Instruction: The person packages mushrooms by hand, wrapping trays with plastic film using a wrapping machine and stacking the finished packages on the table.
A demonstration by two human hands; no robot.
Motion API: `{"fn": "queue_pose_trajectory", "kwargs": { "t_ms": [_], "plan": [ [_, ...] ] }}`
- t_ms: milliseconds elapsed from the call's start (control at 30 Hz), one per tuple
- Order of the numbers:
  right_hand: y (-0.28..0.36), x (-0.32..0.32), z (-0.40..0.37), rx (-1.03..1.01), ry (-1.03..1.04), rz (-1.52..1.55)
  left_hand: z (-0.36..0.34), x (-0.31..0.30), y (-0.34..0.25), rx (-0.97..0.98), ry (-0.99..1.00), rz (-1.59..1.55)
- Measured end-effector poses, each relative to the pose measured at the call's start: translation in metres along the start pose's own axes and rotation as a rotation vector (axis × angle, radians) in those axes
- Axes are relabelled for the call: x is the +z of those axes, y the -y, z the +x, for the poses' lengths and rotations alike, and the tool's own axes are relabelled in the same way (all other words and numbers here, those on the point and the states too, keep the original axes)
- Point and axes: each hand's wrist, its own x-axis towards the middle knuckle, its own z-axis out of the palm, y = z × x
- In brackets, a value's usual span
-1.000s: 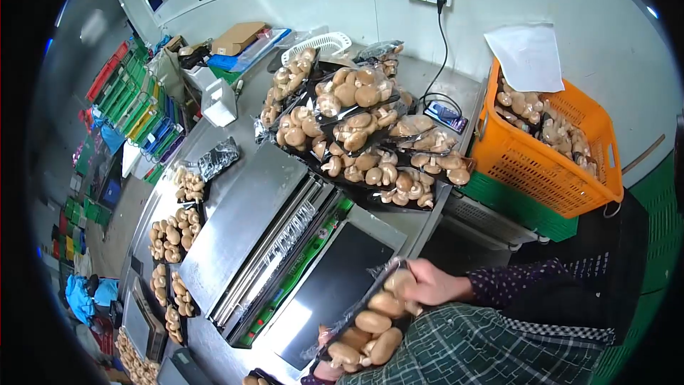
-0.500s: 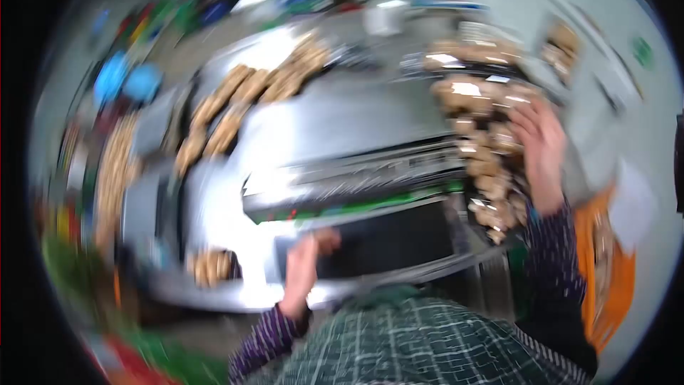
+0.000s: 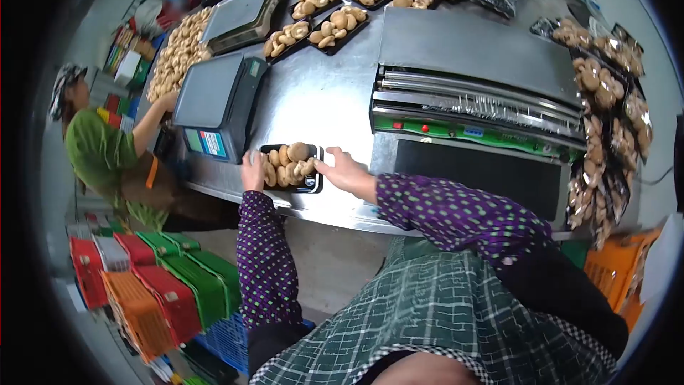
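Note:
A black tray of mushrooms point(image 3: 288, 166) lies at the near edge of the steel table, between my two hands. My left hand point(image 3: 253, 171) grips its left side, fingers bent over the rim. On the opposite side, my right hand point(image 3: 347, 172) takes the right rim, its thumb and fingertips close to the mushrooms. The undersides of the fingers are hidden. Just beyond the tray stands a weighing scale point(image 3: 214, 103) with a flat grey platform. To the right is a wrapping machine point(image 3: 474, 110) with rollers, a green control strip and a black plate in front.
Further filled trays point(image 3: 335, 28) stand at the back, near a second scale point(image 3: 246, 14). Loose mushrooms point(image 3: 178, 53) are heaped at the left, beside a person in green point(image 3: 103, 139). Wrapped packs point(image 3: 598, 82) are piled at the right. Stacked crates point(image 3: 153, 278) stand lower left.
My right hand has left the wrapped packs at the right and come to the mushroom tray. My left hand has moved from the machine's front to the tray. The view has swung left.

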Motion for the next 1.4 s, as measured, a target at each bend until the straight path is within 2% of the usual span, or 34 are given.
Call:
{"fn": "queue_pose_trajectory", "kwargs": {
  "t_ms": [67, 100, 133, 200, 267, 300, 367, 433, 467, 533, 567, 633, 733, 767, 800, 867, 933, 1000, 1033, 1133, 1167, 1200, 1233, 1267, 1300, 1333, 1400],
  "plan": [
    [-0.015, 0.027, 0.035, 0.084, -0.028, 0.009, -0.010, -0.009, -0.024, -0.105, 0.142, -0.162],
    [-0.009, 0.028, 0.033, 0.009, -0.054, 0.122, -0.004, -0.005, -0.021, -0.093, 0.085, -0.266],
    [-0.025, 0.054, 0.054, -0.057, -0.197, 0.165, -0.005, -0.007, -0.015, -0.103, 0.161, -0.263],
    [-0.025, 0.054, 0.059, -0.100, -0.204, 0.128, -0.020, -0.009, -0.024, -0.132, 0.220, -0.228],
    [-0.022, 0.031, 0.048, -0.114, -0.033, 0.080, -0.020, -0.003, 0.003, -0.017, 0.166, -0.309],
    [-0.027, 0.038, 0.053, -0.181, -0.059, 0.053, -0.042, -0.020, -0.050, -0.182, 0.237, -0.476],
    [-0.018, 0.023, 0.042, -0.290, -0.208, -0.008, -0.040, -0.028, -0.064, -0.209, 0.248, -0.453],
    [0.017, -0.026, 0.005, -0.359, -0.194, 0.041, -0.049, -0.052, -0.116, -0.159, 0.274, -0.455],
    [0.027, -0.046, -0.009, -0.410, -0.271, 0.052, -0.060, -0.064, -0.158, -0.136, 0.305, -0.454],
    [0.043, -0.096, -0.033, -0.504, -0.420, 0.030, -0.062, -0.067, -0.204, -0.009, 0.362, -0.449],
    [0.054, -0.128, -0.046, -0.501, -0.374, -0.003, -0.065, -0.065, -0.230, 0.032, 0.411, -0.487],
    [0.049, -0.176, -0.045, -0.484, -0.390, -0.039, -0.056, -0.028, -0.266, 0.123, 0.536, -0.534],
    [0.037, -0.250, -0.061, -0.373, -0.573, -0.180, -0.058, 0.022, -0.335, 0.256, 0.707, -0.595],
    [0.028, -0.268, -0.055, -0.364, -0.647, -0.187, -0.056, 0.043, -0.350, 0.271, 0.723, -0.646],
    [0.024, -0.285, -0.055, -0.366, -0.711, -0.193, -0.054, 0.065, -0.365, 0.276, 0.593, -0.568],
    [0.007, -0.320, -0.058, -0.303, -0.790, -0.160, -0.053, 0.088, -0.405, 0.341, 0.845, -0.521],
    [-0.009, -0.352, -0.069, -0.252, -0.835, -0.152, -0.071, 0.123, -0.438, 0.329, 0.789, -0.503],
    [-0.028, -0.381, -0.074, -0.201, -0.853, -0.158, -0.085, 0.153, -0.462, 0.349, 0.839, -0.467],
    [-0.037, -0.390, -0.072, -0.187, -0.859, -0.137, -0.091, 0.163, -0.469, 0.389, 0.794, -0.428],
    [-0.064, -0.396, -0.054, -0.165, -0.870, -0.162, -0.103, 0.171, -0.481, 0.323, 0.780, -0.206],
    [-0.068, -0.393, -0.057, -0.139, -0.826, -0.185, -0.073, 0.202, -0.454, 0.773, 0.694, -0.114],
    [-0.075, -0.388, -0.061, -0.110, -0.775, -0.207, -0.075, 0.200, -0.453, 0.725, 0.721, -0.155],
    [-0.083, -0.385, -0.063, -0.189, -0.816, -0.230, -0.077, 0.198, -0.451, 0.676, 0.746, -0.197],
    [-0.090, -0.386, -0.069, -0.185, -0.806, -0.226, -0.082, 0.192, -0.451, 0.424, 0.826, -0.322],
    [-0.095, -0.391, -0.078, -0.213, -0.835, -0.245, -0.113, 0.163, -0.463, 0.304, 0.793, -0.338],
    [-0.098, -0.395, -0.089, -0.244, -0.865, -0.265, -0.114, 0.157, -0.455, 0.354, 0.740, -0.333],
    [-0.095, -0.408, -0.155, -0.209, -0.861, -0.508, -0.101, 0.134, -0.424, 0.740, 0.513, -0.088]
  ]
}}
